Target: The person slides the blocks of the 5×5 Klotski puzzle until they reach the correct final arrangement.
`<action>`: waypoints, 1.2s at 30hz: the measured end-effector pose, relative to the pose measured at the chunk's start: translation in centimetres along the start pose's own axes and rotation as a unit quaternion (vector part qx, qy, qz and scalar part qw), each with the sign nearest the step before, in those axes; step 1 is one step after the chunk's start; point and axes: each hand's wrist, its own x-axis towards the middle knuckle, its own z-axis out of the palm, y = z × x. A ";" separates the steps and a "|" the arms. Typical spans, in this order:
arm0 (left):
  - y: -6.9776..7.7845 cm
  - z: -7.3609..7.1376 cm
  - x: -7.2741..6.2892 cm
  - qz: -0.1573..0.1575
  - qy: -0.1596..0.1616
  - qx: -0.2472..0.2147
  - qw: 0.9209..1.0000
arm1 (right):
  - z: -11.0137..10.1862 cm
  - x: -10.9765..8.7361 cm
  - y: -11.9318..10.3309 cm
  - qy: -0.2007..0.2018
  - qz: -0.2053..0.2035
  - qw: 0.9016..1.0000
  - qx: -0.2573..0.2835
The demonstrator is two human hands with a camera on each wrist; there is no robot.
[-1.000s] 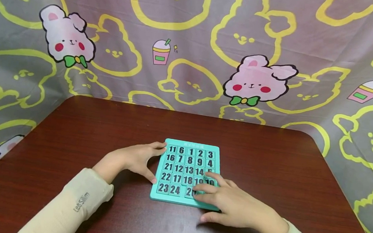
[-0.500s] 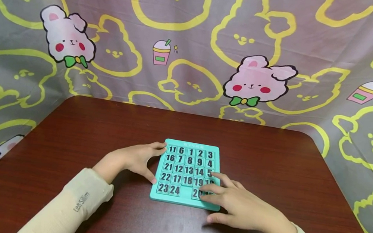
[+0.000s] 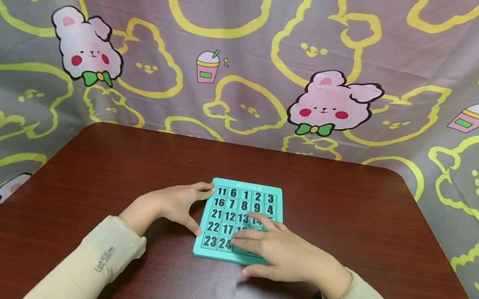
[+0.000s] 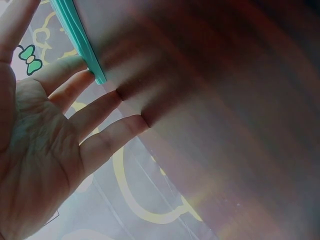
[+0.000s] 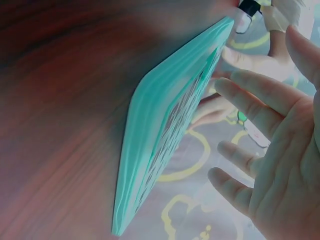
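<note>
A teal sliding number puzzle (image 3: 212, 253) lies flat on the table, its tiles in rows with black numerals. My left hand (image 3: 175, 206) touches its left edge, thumb near the lower corner and a fingertip near the upper one. In the left wrist view, the extended fingers (image 4: 107, 145) meet the puzzle's side (image 4: 82, 42). Over the lower right tiles spreads my right hand (image 3: 290, 250), a fingertip just right of the 24 tile (image 3: 224, 243). It hides several tiles. The right wrist view has its fingers (image 5: 255, 107) loosely extended above the board; contact is unclear.
The dark red-brown table (image 3: 156, 156) has rounded far corners. Behind it and along both sides hangs a grey curtain (image 3: 249, 49) with yellow outlines and cartoon rabbits.
The 20 tile slid right in the bottom row, leaving a gap beside the 24. My right hand shifted right with it, then back left over that gap. My left hand stayed put.
</note>
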 end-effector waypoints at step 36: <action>0.1 0.0 -0.1 -0.003 0.001 -0.003 1.000 | 0.7 -0.7 0.1 -0.034 0.006 0.999 -0.009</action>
